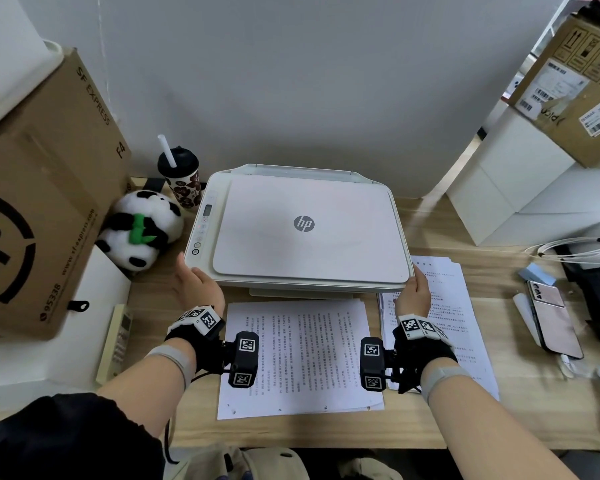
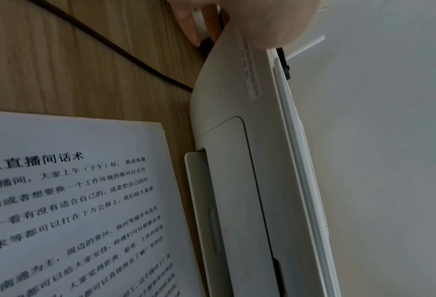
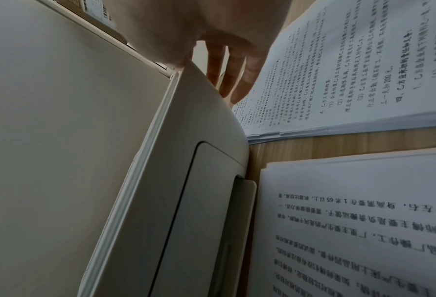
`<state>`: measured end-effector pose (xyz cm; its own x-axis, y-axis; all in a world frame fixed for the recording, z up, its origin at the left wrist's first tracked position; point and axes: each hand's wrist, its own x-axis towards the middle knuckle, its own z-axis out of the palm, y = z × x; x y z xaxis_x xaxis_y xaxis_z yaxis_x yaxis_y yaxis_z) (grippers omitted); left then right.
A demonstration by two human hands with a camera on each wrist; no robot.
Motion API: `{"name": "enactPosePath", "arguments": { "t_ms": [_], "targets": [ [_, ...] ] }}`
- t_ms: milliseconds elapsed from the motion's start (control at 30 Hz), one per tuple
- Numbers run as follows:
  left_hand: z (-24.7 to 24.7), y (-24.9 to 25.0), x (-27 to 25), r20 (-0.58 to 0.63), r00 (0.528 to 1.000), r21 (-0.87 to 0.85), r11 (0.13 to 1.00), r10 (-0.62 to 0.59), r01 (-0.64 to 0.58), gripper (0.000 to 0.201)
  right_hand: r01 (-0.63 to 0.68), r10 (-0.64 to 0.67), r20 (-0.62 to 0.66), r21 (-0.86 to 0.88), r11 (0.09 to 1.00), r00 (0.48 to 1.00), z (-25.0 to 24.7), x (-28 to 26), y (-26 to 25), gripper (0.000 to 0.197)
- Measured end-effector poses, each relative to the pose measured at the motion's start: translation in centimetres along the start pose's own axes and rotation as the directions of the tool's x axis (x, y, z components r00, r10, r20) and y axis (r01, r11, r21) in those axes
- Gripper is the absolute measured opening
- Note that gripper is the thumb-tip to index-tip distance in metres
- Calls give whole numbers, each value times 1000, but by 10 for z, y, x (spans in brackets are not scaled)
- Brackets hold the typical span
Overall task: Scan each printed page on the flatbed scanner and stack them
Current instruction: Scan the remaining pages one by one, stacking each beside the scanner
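From the head view I saw the scanner (image 1: pixel 309 230), lid down, on the bench (image 1: pixel 426 220), with the front stack of pages (image 1: pixel 298 358) just before it and the right stack of pages (image 1: pixel 458 306) beside it. My left hand (image 1: pixel 196 284) and right hand (image 1: pixel 415 292) were at its front corners. The left wrist view showed that hand's thumb lying on the corner and its fingers loose, while the right wrist view showed straight fingers (image 3: pixel 237 80) against the scanner's side, neither hand clasping anything.

Your scanner (image 1: pixel 309 230) is off-white, with a grey hp logo on top. Pages (image 1: pixel 298 355): white, black print. Desk (image 1: pixel 430 427): pale wood grain. Panda toy (image 1: pixel 146 226): black and white, green patch on its chest. Cup (image 1: pixel 184 185): black top, dark red flowers I think; it's small in view. Box (image 1: pixel 49 202): brown, black lettering. Phone (image 1: pixel 551 320): pale pink back.
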<state>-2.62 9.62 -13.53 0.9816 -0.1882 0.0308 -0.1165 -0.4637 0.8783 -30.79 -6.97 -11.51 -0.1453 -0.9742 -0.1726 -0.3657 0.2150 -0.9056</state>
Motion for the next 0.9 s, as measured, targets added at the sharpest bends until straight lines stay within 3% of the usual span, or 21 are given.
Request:
{"name": "enactPosePath", "arguments": {
  "t_ms": [500,700,800,900],
  "targets": [
    [-2,0,3,33,999,38,999,-2,1,46,-10,10,-15,5,1000,1000,1,-1,-1,39],
    [-14,14,19,111,986,121,986,-124,110,44,-17,17,-25,-10,1000,1000,2,0,-4,39],
    [-25,39,30,110,991,287,957,-71,37,52,-39,37,-43,-37,999,998,3,2,-5,38],
    [-30,61,33,222,975,436,894,7,-105,51,-110,108,-58,-37,993,993,3,6,-6,37]
  ]
}}
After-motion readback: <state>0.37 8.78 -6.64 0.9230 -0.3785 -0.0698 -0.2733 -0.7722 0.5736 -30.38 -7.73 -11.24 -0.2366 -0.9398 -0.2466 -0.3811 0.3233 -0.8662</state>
